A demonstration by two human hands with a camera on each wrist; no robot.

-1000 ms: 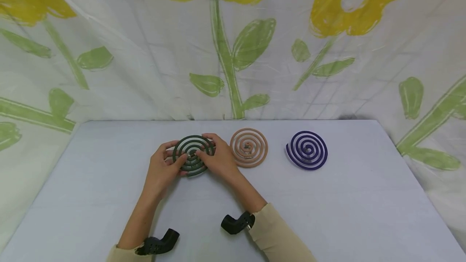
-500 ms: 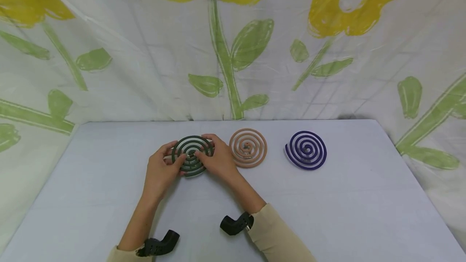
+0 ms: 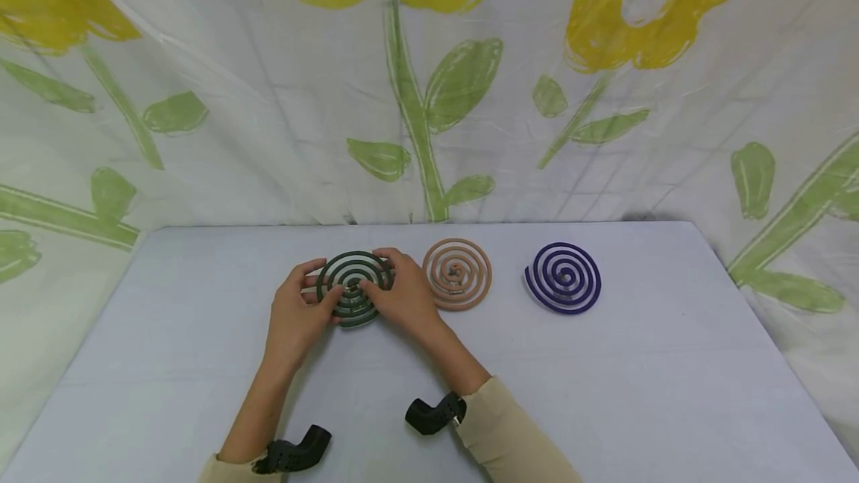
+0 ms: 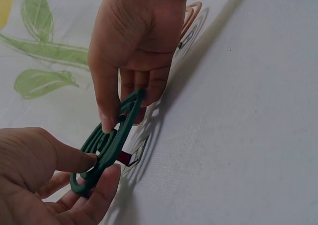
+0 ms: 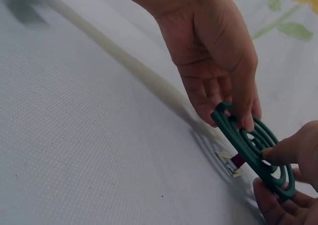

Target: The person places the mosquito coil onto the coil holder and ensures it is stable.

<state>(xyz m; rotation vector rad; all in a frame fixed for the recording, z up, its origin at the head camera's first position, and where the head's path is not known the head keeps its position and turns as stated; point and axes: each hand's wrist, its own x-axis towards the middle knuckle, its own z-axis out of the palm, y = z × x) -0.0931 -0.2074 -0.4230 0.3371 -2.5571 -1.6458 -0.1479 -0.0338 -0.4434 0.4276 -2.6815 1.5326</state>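
My left hand (image 3: 300, 311) and my right hand (image 3: 408, 295) hold a green mosquito coil (image 3: 353, 283) between them, thumbs on its upper face near the centre and fingers beneath the rim. In the left wrist view the coil (image 4: 117, 143) is tilted and raised off the table. Under its middle is a small metal coil stand (image 4: 141, 154) with a dark red piece reaching up to the coil. The same stand (image 5: 229, 164) shows in the right wrist view; how it joins the coil is hidden.
An orange coil (image 3: 432, 274) lies just right of my right hand, with a small metal piece at its centre. Farther right lies a dark blue coil (image 3: 593, 278). The white table (image 3: 637, 393) ends at a flower-printed curtain (image 3: 288, 133).
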